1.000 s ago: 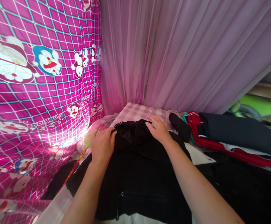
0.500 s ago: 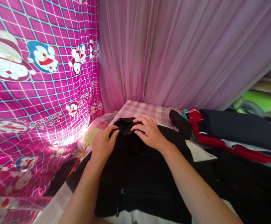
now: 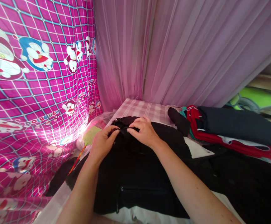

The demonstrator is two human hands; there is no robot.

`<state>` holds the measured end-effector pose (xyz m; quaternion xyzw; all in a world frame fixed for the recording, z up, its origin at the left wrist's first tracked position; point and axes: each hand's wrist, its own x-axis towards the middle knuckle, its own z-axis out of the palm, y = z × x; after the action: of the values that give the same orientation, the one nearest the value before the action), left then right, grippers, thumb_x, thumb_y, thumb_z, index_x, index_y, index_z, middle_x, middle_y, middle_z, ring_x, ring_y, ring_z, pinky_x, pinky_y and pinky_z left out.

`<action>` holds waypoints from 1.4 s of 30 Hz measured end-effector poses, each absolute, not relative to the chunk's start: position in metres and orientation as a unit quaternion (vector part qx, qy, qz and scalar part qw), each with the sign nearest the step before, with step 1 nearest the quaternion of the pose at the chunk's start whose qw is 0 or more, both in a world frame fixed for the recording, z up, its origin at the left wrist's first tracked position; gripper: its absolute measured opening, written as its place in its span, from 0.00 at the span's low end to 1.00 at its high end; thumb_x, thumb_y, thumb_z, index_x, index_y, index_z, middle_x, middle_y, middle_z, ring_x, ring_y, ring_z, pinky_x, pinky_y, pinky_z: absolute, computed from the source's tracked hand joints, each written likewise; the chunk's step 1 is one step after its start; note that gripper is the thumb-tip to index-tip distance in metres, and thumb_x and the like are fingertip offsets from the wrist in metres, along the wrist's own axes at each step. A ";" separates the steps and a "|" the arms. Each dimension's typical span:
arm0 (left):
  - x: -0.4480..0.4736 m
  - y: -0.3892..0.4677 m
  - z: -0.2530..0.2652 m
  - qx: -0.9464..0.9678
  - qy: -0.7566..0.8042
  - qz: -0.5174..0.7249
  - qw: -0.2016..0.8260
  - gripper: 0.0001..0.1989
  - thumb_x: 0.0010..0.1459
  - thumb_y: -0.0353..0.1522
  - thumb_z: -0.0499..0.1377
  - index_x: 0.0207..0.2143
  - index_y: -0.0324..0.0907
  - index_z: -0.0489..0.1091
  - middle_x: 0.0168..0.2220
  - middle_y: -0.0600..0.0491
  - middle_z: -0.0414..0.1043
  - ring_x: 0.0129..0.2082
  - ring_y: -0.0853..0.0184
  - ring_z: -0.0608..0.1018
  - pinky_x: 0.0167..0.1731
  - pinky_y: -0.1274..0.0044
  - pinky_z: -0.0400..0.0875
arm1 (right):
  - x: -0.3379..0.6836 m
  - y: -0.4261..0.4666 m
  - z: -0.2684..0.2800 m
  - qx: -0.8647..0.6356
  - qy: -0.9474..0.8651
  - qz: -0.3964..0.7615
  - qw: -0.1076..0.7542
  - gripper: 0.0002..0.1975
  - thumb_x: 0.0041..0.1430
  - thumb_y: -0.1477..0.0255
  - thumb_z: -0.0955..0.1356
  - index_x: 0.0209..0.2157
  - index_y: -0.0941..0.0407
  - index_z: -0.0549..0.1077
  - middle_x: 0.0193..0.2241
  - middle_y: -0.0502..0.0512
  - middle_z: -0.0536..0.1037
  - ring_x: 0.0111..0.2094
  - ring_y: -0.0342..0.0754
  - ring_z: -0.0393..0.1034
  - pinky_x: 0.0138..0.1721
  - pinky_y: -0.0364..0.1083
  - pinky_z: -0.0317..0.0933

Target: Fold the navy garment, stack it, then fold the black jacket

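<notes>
A black garment (image 3: 135,168), perhaps a jacket, lies spread on the bed in front of me, with a zipped pocket (image 3: 145,189) near its lower edge. At its far edge my left hand (image 3: 104,141) pinches the black cloth between thumb and fingers. My right hand (image 3: 145,132) is closed on the same edge just to the right, thumb and forefinger pressed together. Between the fingertips the cloth is dark and gathered, so its details are hard to make out.
To the right lies a stack of folded clothes (image 3: 238,124), dark grey over red. A yellow fly swatter (image 3: 91,135) leans at the left beside a pink patterned curtain (image 3: 56,93). Behind the checked bedsheet (image 3: 141,109) hangs a sheer purple net (image 3: 173,56).
My right hand has moved slightly left and its fingers have closed on the cloth. The opening seen between my hands has narrowed. The left hand stays pinched on the edge.
</notes>
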<state>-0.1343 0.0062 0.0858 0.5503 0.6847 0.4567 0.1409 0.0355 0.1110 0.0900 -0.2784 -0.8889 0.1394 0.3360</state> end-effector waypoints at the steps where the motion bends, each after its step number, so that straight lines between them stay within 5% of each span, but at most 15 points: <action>1: -0.135 0.006 0.085 0.549 0.682 0.461 0.147 0.15 0.57 0.42 0.55 0.38 0.45 0.76 0.34 0.54 0.80 0.35 0.63 0.78 0.37 0.73 0.70 | 0.036 0.111 0.091 -0.278 -0.889 0.141 0.334 0.04 0.58 0.68 0.70 0.31 0.50 0.78 0.32 0.50 0.79 0.43 0.48 0.71 0.62 0.62 0.41; 32: -0.136 0.004 0.085 0.611 0.656 0.416 0.151 0.12 0.57 0.42 0.56 0.35 0.45 0.72 0.30 0.56 0.75 0.33 0.66 0.75 0.36 0.75 0.66 | 0.044 0.111 0.112 -0.170 -0.954 0.095 0.230 0.05 0.60 0.71 0.70 0.34 0.50 0.80 0.33 0.50 0.77 0.44 0.47 0.69 0.62 0.64 0.37; 42: -0.122 0.000 0.091 0.656 0.657 0.350 0.122 0.09 0.59 0.40 0.55 0.34 0.46 0.71 0.29 0.58 0.76 0.31 0.67 0.76 0.33 0.75 0.65 | 0.048 0.105 0.097 -0.195 -0.921 0.118 0.317 0.04 0.59 0.72 0.70 0.31 0.51 0.79 0.31 0.48 0.77 0.41 0.45 0.70 0.62 0.58 0.40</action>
<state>-0.1218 -0.0002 0.0915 0.6564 0.6570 0.3501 0.1222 0.0476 0.1052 0.0973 -0.1952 -0.9207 0.1184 0.3166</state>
